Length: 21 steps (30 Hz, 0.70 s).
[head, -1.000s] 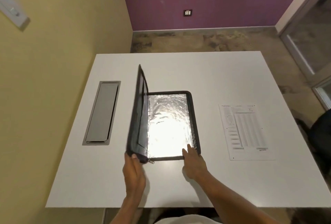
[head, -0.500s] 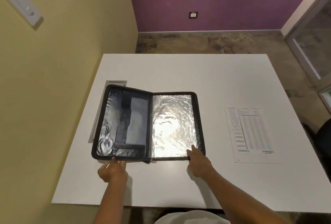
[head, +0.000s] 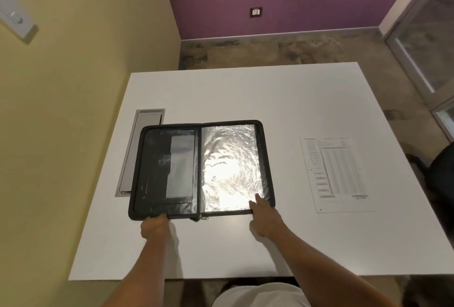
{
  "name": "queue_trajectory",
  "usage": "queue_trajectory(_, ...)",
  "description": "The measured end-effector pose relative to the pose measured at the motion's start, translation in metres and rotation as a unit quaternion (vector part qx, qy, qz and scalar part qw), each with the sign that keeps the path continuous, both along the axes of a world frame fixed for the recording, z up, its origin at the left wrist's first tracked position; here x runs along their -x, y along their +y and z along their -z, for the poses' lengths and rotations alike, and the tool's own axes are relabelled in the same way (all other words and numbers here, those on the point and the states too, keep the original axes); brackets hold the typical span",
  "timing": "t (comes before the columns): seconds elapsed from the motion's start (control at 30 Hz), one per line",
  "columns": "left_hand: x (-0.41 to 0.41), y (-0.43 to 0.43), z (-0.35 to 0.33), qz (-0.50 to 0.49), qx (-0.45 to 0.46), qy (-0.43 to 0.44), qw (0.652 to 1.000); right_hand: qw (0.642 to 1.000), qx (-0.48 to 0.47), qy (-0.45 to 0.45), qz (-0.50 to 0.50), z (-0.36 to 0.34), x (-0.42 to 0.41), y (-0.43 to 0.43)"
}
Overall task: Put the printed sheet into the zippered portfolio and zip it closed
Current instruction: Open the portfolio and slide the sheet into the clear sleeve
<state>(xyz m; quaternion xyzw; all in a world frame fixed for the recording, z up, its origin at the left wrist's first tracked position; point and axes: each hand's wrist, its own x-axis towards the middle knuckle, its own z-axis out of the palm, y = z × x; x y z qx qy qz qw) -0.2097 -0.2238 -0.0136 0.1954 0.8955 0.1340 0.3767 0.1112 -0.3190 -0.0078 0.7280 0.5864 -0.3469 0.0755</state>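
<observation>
The black zippered portfolio (head: 169, 171) lies spread open and flat on the white table (head: 245, 93). Its left half shows dark pockets; its right half is a shiny clear sleeve. The zipper pull (head: 204, 218) hangs at the near end of the spine. My left hand (head: 154, 227) grips the near edge of the left cover. My right hand (head: 266, 218) rests on the near right corner, fingers pressing the sleeve. The printed sheet (head: 336, 174) lies flat on the table to the right of the portfolio, untouched.
A grey cable hatch (head: 143, 134) is set into the table on the left, partly under the portfolio's left cover. A yellow wall runs close along the left side. A dark chair (head: 439, 174) stands off the table's right edge.
The left cover stood upright a second ago; my left hand has swung it down to the left until it lies flat. My right hand has stayed on the near right corner.
</observation>
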Motion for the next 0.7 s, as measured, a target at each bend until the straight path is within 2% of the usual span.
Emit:
queue_trajectory(0.1, -0.015, 0.0, -0.004, 0.009, -0.006, 0.037, 0.999, 1.0, 0.0, 0.024, -0.011, -0.005, -0.01, 0.004)
queue_trajectory(0.2, -0.054, -0.005, -0.025, -0.031, -0.037, 0.132, 0.99, 0.998, -0.041, 0.037, -0.015, -0.013, -0.024, 0.008)
queue_trajectory(0.27, -0.09, -0.009, -0.033, 0.014, -0.128, 0.204, 0.971, 0.996, -0.075, 0.045, -0.011, -0.019, -0.04, 0.01)
queue_trajectory(0.33, -0.126, -0.012, -0.032, 0.099, -0.204, 0.227, 0.947, 0.992, -0.117, 0.052, 0.008, -0.026, -0.064, 0.013)
queue_trajectory(0.5, -0.233, -0.009, -0.037, 0.269, -0.282, 0.151, 0.908, 0.981, -0.173, 0.058, 0.064, -0.043, -0.141, 0.02)
queue_trajectory(0.6, -0.302, -0.008, -0.038, 0.318, -0.309, 0.091, 0.892, 0.974, -0.191, 0.055, 0.111, -0.042, -0.192, 0.018)
queue_trajectory(0.7, -0.365, -0.014, -0.039, 0.327, -0.309, 0.021, 0.893, 0.966, -0.203, 0.032, 0.154, -0.042, -0.239, 0.014)
